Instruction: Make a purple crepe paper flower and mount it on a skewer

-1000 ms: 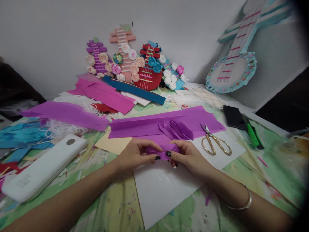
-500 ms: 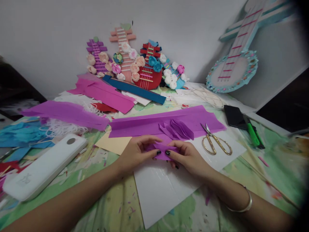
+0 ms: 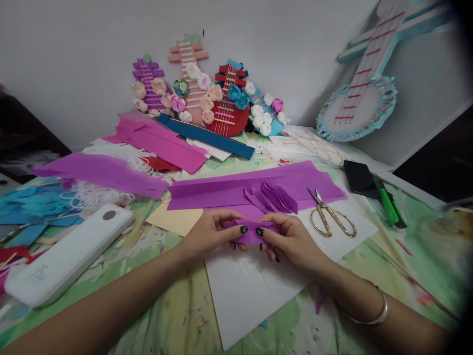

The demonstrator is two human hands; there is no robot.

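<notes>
Two hands pinch a small purple piece (image 3: 252, 233) above a white board (image 3: 254, 291) midway along the counter (image 3: 185, 310).
Left to right: a white case (image 3: 74, 256) lies by the counter's left edge; the left hand (image 3: 209, 234) has its fingers closed on the piece's left end; a long purple sheet (image 3: 207, 190) stretches behind, towards the back edge, bearing loose folded purple pieces (image 3: 275, 198), apparently already cut; the right hand (image 3: 293, 239) clamps its fingers on the piece's right end, the thumbs just apart; scissors (image 3: 321, 204) lie partly open beyond it. The held piece looks only partly shaped, with no fastening visible, and much of the sheet seems uncut. Whether it is folded underneath, I cannot tell.
</notes>
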